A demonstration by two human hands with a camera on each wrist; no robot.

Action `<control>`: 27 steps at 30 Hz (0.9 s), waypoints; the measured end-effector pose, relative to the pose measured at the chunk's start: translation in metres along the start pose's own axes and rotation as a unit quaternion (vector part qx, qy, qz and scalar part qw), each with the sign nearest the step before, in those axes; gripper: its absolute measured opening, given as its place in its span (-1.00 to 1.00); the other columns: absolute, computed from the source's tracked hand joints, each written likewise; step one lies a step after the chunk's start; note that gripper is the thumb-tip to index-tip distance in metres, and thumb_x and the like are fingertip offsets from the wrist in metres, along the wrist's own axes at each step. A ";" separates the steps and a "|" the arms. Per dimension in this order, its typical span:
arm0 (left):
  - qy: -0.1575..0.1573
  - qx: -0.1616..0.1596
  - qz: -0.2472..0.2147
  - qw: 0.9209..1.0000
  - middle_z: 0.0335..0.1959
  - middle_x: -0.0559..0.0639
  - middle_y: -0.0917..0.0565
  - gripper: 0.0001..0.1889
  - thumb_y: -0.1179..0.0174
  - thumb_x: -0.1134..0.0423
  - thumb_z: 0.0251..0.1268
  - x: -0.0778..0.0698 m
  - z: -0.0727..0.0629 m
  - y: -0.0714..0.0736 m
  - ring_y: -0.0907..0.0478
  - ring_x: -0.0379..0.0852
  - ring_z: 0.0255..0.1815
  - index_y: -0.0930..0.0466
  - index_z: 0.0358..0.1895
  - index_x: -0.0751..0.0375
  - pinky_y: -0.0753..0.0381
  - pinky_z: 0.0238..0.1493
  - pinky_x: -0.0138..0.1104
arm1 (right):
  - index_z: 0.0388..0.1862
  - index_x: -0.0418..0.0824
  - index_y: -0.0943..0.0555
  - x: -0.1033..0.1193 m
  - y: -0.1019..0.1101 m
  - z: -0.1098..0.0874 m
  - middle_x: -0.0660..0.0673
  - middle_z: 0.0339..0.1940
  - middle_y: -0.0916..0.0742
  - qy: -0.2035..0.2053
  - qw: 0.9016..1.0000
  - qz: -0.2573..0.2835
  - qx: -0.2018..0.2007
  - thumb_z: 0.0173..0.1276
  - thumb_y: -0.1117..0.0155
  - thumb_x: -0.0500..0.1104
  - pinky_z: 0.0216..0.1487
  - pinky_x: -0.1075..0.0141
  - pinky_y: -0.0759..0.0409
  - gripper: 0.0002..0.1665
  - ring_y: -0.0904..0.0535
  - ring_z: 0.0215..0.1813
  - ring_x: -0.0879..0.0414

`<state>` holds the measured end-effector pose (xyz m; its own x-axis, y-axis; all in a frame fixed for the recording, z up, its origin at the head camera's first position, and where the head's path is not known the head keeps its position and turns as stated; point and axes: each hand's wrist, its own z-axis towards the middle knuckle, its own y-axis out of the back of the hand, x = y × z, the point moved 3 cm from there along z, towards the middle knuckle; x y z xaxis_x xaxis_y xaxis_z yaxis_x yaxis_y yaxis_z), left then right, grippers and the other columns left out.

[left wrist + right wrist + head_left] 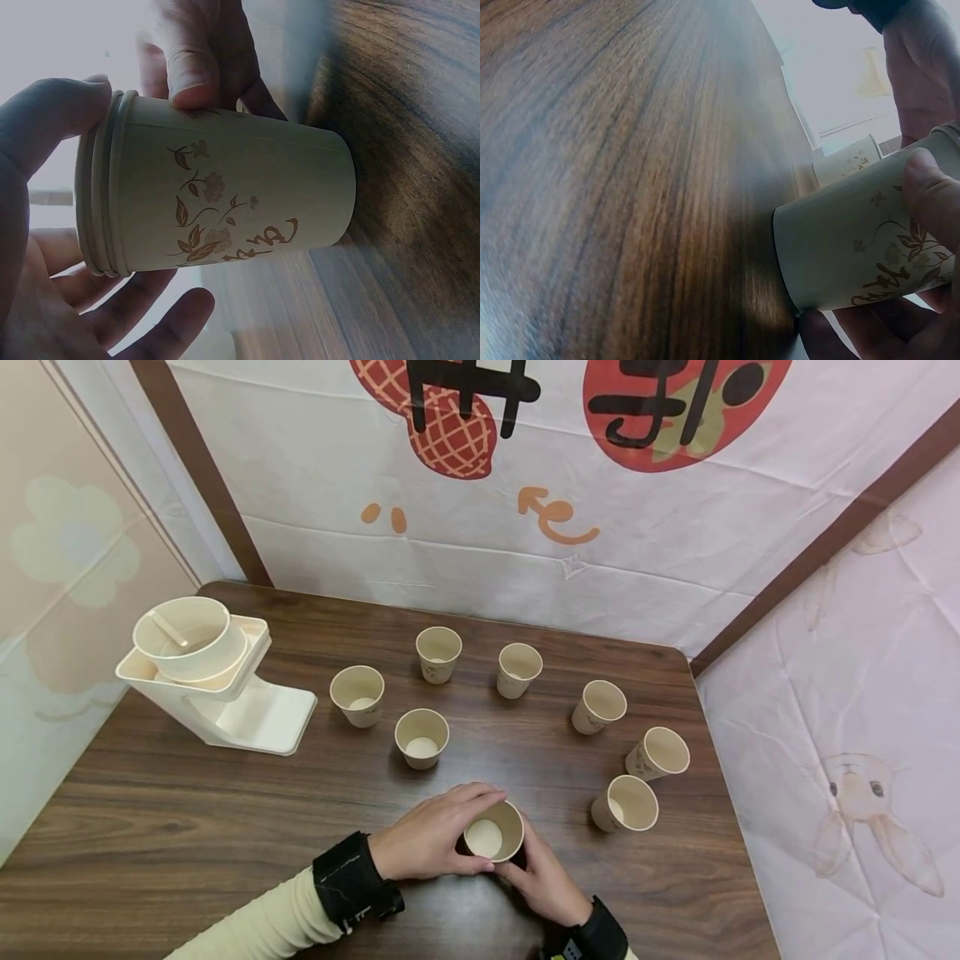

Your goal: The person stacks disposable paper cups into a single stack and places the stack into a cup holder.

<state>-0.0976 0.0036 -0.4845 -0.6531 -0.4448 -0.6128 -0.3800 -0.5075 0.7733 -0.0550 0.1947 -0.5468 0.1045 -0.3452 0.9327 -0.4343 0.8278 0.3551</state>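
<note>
Near the table's front edge, both hands hold a short nested stack of paper cups (486, 837), mouth up. In the left wrist view the stack (247, 184) shows three rims close together and a brown flower print with lettering. My left hand (433, 833) curls around the rim end, its thumb (56, 112) at the edge and its fingers on the opposite side. Lower down, my right hand (549, 878) grips the cup wall from the right. In the right wrist view, the base of the stack (840, 247) is right at the tabletop.
Several single paper cups stand mouth up in a loose arc, among them one just ahead (422, 739) and one at right (626, 804). A white stand (270, 714) at the left holds a large bowl (191, 656) with a flat stick (167, 628). Printed cloth walls (450, 560) border the table.
</note>
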 end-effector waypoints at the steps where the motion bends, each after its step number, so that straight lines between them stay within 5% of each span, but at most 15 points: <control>1: 0.001 0.001 -0.001 1.000 0.38 0.00 -0.47 -0.14 -0.50 -0.06 0.14 0.000 0.000 0.000 -0.42 -0.08 0.38 -0.37 0.48 0.17 -0.49 0.34 -0.11 | 0.64 -0.08 -0.08 0.000 0.000 0.000 -0.16 0.55 -0.36 -0.001 1.000 0.002 0.001 0.50 -0.31 -0.06 0.48 0.13 -0.32 -0.11 -0.27 0.54 -0.07; 27: 0.001 -0.002 -0.015 1.000 0.38 0.01 -0.46 -0.15 -0.50 0.05 0.11 0.001 -0.002 0.002 -0.42 -0.07 0.37 -0.37 0.48 0.17 -0.50 0.32 -0.11 | 0.68 -0.05 0.03 -0.001 -0.002 0.001 -0.18 0.61 -0.27 0.001 1.000 0.019 0.016 0.49 -0.32 -0.09 0.47 0.15 -0.36 -0.02 -0.26 0.55 -0.08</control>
<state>-0.0971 0.0006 -0.4838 -0.6403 -0.4303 -0.6363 -0.3974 -0.5232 0.7538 -0.0553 0.1932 -0.5488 0.0887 -0.3133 0.9455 -0.4669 0.8254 0.3174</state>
